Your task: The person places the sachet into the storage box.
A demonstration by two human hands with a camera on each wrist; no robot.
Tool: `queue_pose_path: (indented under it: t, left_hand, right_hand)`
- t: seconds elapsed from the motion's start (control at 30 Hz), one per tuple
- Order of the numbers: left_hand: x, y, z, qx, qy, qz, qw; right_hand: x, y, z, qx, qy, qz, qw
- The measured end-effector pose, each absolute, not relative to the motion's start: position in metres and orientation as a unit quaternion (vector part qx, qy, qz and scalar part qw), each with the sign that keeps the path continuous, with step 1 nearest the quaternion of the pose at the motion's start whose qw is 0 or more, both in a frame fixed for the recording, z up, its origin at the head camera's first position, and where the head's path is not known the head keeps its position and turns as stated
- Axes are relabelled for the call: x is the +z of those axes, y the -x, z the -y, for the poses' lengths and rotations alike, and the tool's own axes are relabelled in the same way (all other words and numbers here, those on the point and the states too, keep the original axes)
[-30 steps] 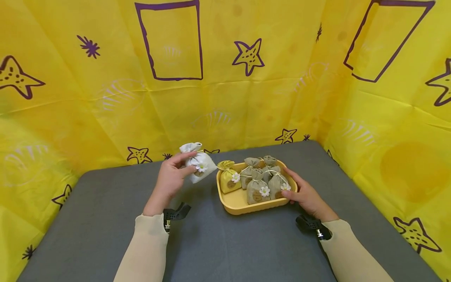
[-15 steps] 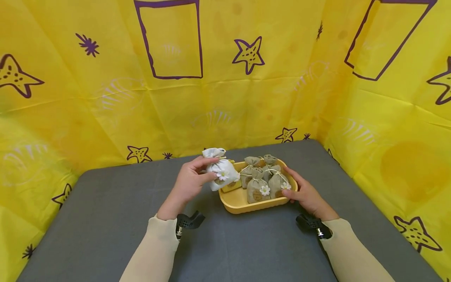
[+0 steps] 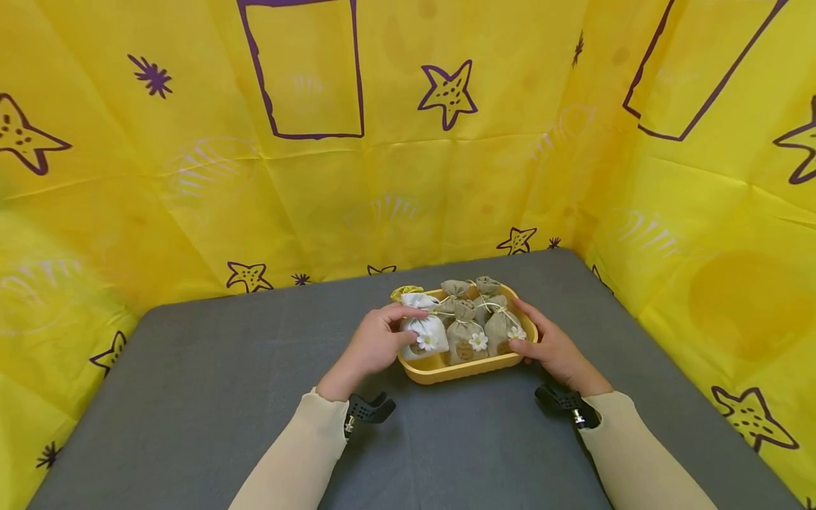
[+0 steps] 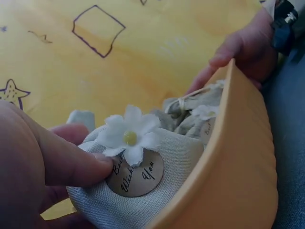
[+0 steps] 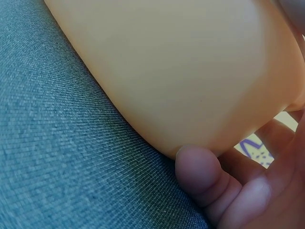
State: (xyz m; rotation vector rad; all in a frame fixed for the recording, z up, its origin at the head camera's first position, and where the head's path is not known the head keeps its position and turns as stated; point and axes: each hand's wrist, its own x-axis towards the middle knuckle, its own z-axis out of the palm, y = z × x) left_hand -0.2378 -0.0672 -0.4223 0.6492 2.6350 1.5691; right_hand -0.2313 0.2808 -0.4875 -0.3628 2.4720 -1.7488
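Observation:
My left hand (image 3: pixel 372 347) pinches a white drawstring pouch (image 3: pixel 436 331) between thumb and fingers at the left end of a yellow tray (image 3: pixel 468 370). In the left wrist view, a fabric flower (image 4: pixel 129 138) and a round tag with script sit on the pouch's front, and the thumb presses beside the tag. Whether the pouch touches the tray floor is hidden. Behind it, only the top of a yellow pouch (image 3: pixel 405 291) shows. Several grey-beige pouches (image 3: pixel 464 333) fill the tray's right part. My right hand (image 3: pixel 564 356) grips the tray's right end, thumb at the near rim.
The tray stands on a grey cloth-covered table (image 3: pixel 242 397). Yellow printed sheets (image 3: pixel 395 170) rise along the back and both sides. Black wrist straps (image 3: pixel 370 408) with small devices sit on both wrists.
My left hand has carried the white pouch rightward and down, from left of the tray into its left end, in front of the yellow pouch. The right hand has stayed on the tray.

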Motion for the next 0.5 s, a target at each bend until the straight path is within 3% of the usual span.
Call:
queue_pose_path:
  t: [0.5]
  left_hand:
    - [-0.4243,0.2402,0.069,0.403,-0.232,-0.885,-0.001]
  right_hand:
    - [-0.4867,0.2303,-0.2798,-0.58,0.123,-0.804,0.045]
